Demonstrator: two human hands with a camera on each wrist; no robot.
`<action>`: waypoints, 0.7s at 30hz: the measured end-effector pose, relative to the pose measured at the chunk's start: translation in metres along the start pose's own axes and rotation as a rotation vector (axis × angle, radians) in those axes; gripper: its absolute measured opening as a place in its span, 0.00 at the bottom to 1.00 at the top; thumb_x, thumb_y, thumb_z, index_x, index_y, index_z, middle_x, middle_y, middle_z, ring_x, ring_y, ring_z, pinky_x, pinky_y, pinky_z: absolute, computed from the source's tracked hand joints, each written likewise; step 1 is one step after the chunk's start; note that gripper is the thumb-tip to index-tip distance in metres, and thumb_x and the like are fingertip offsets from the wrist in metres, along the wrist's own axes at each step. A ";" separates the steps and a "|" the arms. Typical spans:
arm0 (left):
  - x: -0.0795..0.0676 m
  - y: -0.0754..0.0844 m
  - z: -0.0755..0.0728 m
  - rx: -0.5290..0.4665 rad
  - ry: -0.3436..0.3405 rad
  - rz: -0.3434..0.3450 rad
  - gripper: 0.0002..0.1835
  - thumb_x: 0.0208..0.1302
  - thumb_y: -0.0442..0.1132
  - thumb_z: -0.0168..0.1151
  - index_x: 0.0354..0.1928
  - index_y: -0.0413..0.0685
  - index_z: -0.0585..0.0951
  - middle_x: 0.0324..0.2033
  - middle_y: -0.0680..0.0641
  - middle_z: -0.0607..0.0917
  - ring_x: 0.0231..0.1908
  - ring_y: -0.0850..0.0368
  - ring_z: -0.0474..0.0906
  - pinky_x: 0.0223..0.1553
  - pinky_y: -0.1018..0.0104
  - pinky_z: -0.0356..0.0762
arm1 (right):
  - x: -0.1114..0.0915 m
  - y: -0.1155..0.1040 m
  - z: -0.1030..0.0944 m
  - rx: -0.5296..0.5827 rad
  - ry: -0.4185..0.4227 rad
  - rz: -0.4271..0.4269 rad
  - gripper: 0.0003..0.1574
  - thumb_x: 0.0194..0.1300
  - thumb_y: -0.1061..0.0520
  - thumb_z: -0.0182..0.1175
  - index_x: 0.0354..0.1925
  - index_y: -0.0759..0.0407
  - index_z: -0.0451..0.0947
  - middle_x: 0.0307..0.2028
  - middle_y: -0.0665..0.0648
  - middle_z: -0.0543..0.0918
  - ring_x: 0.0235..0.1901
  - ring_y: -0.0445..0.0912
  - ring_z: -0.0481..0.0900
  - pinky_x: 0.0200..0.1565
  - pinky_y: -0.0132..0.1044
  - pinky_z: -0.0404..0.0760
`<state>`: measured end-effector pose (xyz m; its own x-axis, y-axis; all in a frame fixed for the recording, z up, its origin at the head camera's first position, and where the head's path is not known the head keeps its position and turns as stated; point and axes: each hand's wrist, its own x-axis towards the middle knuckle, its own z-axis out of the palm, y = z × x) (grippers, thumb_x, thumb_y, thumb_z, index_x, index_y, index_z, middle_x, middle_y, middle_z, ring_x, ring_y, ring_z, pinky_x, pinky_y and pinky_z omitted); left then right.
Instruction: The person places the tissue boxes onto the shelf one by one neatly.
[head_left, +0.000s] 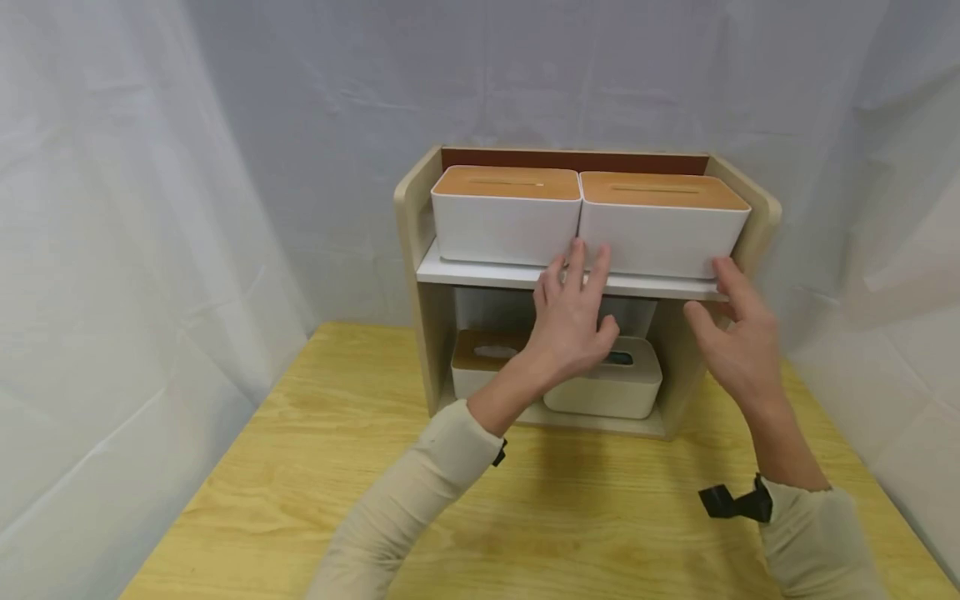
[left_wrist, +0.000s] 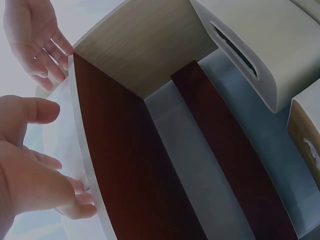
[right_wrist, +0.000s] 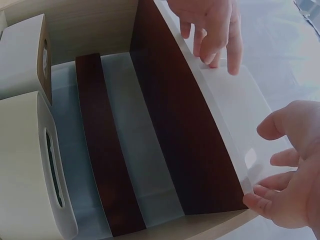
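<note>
Two white tissue boxes with wood-coloured slotted lids sit side by side on the top board of a small two-tier shelf [head_left: 480, 273]. My left hand [head_left: 570, 325] reaches up to the front of the right tissue box [head_left: 660, 242], its extended fingertips close to the seam with the left tissue box [head_left: 506, 229]. At that right box's lower right corner, the index finger of my right hand [head_left: 742, 350] lies against the front, thumb spread away. Both wrist views look up at the board's dark underside, with fingertips at its front edge.
On the lower tier stand a smaller wood-topped tissue box [head_left: 480, 350] and a cream tissue box [head_left: 607, 396] with a dark oval opening. The shelf's side panels [head_left: 757, 208] rise beside the upper boxes. Beneath is a yellow wood-grain table [head_left: 300, 467]; white curtains [head_left: 150, 208] hang around.
</note>
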<state>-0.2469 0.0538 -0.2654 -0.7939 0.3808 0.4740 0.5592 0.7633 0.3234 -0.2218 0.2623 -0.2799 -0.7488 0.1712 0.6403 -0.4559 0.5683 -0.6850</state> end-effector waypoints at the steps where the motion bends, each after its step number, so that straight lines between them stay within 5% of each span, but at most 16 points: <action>1: 0.000 0.000 0.000 0.006 0.002 0.003 0.43 0.68 0.44 0.56 0.80 0.52 0.46 0.78 0.41 0.41 0.75 0.39 0.39 0.73 0.41 0.44 | 0.000 0.000 0.000 -0.010 -0.011 0.000 0.38 0.66 0.61 0.59 0.72 0.58 0.64 0.73 0.55 0.63 0.69 0.49 0.65 0.63 0.40 0.72; 5: 0.000 -0.003 0.002 0.009 0.006 0.014 0.43 0.68 0.43 0.56 0.80 0.53 0.46 0.79 0.42 0.40 0.75 0.40 0.37 0.73 0.42 0.43 | 0.001 0.000 0.000 -0.024 -0.050 -0.002 0.38 0.68 0.59 0.57 0.74 0.57 0.62 0.75 0.55 0.59 0.74 0.48 0.57 0.65 0.54 0.69; 12: -0.009 -0.012 0.003 0.018 0.020 0.079 0.43 0.71 0.46 0.55 0.80 0.54 0.44 0.79 0.42 0.39 0.76 0.41 0.33 0.74 0.42 0.36 | -0.005 0.003 0.001 0.002 -0.086 -0.081 0.39 0.69 0.60 0.58 0.74 0.58 0.60 0.75 0.57 0.59 0.75 0.49 0.54 0.72 0.45 0.58; 21: -0.028 -0.022 0.003 0.129 0.018 0.135 0.45 0.73 0.62 0.49 0.80 0.57 0.41 0.78 0.40 0.36 0.77 0.40 0.31 0.74 0.40 0.35 | -0.021 0.005 0.006 -0.049 -0.167 -0.208 0.42 0.71 0.51 0.59 0.76 0.57 0.55 0.77 0.63 0.48 0.76 0.60 0.42 0.70 0.67 0.42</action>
<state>-0.2381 0.0281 -0.2882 -0.7085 0.4762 0.5209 0.6247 0.7666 0.1488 -0.2117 0.2573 -0.2989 -0.7120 -0.0861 0.6969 -0.5877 0.6161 -0.5244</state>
